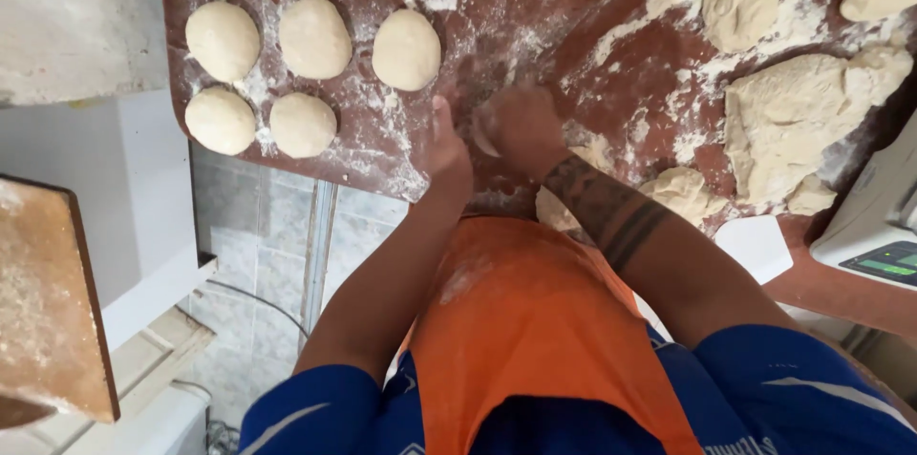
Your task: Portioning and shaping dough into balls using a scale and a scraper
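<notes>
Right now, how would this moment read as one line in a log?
left hand: edge-on, on floured board | right hand: cupped over dough, blurred | dough balls: rows at left | raw dough: right

This is a bakery or a dough-making kitchen. The landmark is a reddish-brown worktop (535, 25), dusted all over with flour. On its left part lie rows of smooth, rounded dough balls (314, 37), set close together but apart from one another. On its right part lie large rough lumps of raw dough (798, 116). Just past the worktop's right edge stands a white scale with a green display (884, 226). Below the worktop's left edge a tiled wall (258, 226) shows. Well to the left of the worktop sits a floured wooden board (48, 312). The person at the worktop wears an orange apron (535, 321) marked with flour.
</notes>
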